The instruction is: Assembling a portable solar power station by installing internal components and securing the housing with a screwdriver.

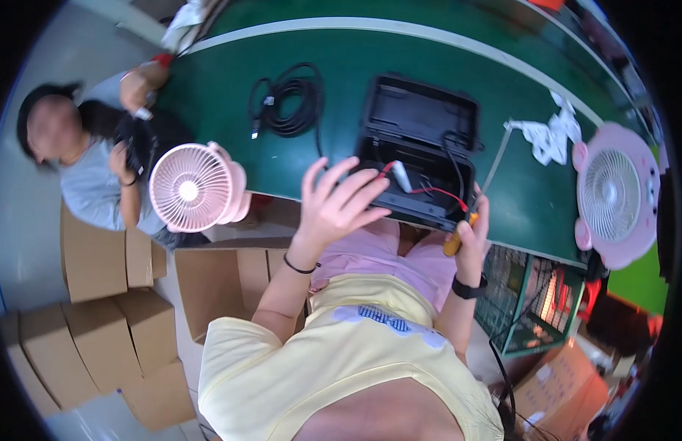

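Note:
In front of me an open black plastic case lies on the green table, its lid tipped back. Red and black wires and a small white connector show inside. My left hand is over the case's left front part with fingers spread and nothing visibly gripped. At the case's right front corner, my right hand is closed round the yellow handle of a screwdriver. Its long thin shaft points away to the right. Some of the inside is hidden by my left fingers.
A coiled black cable lies behind my left hand. Pink fans stand at left and right; crumpled white plastic is near the right one. At far left a co-worker holds something black. Cardboard boxes stand below.

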`<state>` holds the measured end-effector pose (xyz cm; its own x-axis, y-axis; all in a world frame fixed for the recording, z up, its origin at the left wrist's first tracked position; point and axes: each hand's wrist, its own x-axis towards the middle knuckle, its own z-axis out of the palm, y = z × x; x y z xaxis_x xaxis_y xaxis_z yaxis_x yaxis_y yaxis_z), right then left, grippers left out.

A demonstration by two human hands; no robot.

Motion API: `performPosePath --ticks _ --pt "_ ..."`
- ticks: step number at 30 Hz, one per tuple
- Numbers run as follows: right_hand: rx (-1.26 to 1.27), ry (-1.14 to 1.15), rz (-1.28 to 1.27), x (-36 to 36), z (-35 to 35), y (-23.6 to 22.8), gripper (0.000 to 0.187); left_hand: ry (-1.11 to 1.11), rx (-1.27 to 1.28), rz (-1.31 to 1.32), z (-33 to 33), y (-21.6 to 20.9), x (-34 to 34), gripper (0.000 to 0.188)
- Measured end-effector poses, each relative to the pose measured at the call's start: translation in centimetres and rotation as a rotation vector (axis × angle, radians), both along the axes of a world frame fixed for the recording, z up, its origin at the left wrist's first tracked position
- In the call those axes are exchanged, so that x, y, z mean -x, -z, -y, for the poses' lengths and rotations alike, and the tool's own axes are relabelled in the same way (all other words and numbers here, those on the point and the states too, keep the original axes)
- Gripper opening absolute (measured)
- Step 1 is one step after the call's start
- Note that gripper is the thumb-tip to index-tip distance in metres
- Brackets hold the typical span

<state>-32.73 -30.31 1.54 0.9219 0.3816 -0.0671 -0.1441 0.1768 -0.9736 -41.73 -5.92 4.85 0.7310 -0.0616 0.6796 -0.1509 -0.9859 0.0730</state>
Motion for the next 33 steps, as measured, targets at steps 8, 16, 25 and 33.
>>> performPosePath --ticks 8,16,25,33 --pt "-0.015 -0.035 0.023 -0.5 0.8 0.5 0.073 0.042 0.067 -0.027 -0.3 0.3 -1.4 0.041" --pt "0.003 -0.034 0.105 -0.8 1.0 1.8 0.071 0.071 0.006 -0.052 -0.6 0.5 -1.1 0.047" --pt "-0.066 -0.044 0.161 -0.9 0.7 1.3 0.06 0.132 0.081 -0.081 4.5 -3.2 -1.2 0.048" --pt "-0.068 -0.058 0.112 -0.9 1.3 1.5 0.052 0.203 -0.063 -0.297 8.4 -1.6 -3.0 0.055"
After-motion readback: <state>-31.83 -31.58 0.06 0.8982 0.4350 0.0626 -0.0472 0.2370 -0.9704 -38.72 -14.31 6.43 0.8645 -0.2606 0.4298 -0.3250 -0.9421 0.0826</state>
